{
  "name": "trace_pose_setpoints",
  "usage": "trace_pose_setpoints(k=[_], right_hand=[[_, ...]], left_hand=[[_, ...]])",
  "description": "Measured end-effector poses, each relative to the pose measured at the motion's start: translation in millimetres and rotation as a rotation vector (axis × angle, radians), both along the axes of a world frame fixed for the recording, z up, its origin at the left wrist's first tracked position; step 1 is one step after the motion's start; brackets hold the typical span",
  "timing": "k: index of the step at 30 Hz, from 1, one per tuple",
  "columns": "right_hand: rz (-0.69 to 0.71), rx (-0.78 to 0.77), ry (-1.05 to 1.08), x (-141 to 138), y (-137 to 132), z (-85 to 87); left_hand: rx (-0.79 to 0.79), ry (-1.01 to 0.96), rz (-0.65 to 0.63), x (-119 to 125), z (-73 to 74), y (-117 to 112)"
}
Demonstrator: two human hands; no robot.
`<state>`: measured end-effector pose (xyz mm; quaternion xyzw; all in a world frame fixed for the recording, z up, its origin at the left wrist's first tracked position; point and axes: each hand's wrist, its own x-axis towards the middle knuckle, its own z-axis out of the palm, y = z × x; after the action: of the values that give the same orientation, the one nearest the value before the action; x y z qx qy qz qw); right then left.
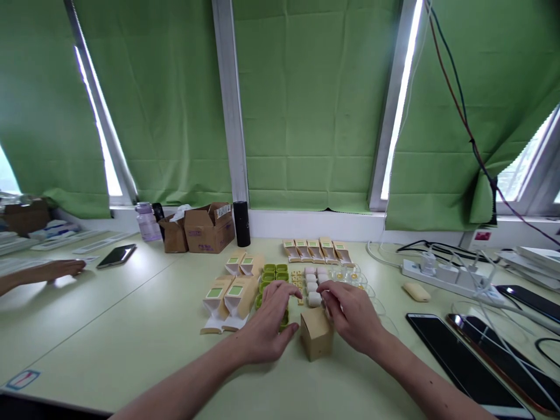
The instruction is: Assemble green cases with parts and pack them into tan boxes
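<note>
A small closed kraft-paper box (317,335) stands on the table between my two hands. My left hand (272,324) is just left of it, thumb apart from the curved fingers, holding nothing. It partly hides several green square cups (275,269). My right hand (352,315) is at the box's upper right, its bent fingers apart and close to a white cylinder (314,299). I see nothing held in it; whether it touches the box is unclear. Beyond my hands are small yellow pieces (297,279) and clear cups (350,273).
Opened kraft boxes (236,294) lie at the left, with a row of others (315,251) behind. Phones (464,356) and a power strip (455,280) with cables are at the right. Cardboard boxes (209,228) and a black cylinder (241,224) stand at the back. Another person's hand (61,269) rests far left.
</note>
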<state>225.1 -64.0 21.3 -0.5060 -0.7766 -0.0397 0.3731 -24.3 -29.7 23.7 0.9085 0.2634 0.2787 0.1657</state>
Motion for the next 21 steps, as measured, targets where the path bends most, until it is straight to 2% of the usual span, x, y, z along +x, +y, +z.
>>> trace_pose_setpoints(k=[7,12,16,21], right_hand=[[-0.083,0.041,0.011,5,4,-0.1],[-0.11,0.08,0.039,3,3,1.6],[-0.107,0.104,0.08,2,2,5.7],[-0.058,0.096,0.223,1,-2,15.3]], left_hand=[[-0.097,0.077,0.052,8,5.8,-9],[-0.154,0.099,0.144,23,-1.1,-18],[-0.123,0.015,0.122,27,-6.3,-22],[-0.048,-0.175,0.094,26,1.7,-21]])
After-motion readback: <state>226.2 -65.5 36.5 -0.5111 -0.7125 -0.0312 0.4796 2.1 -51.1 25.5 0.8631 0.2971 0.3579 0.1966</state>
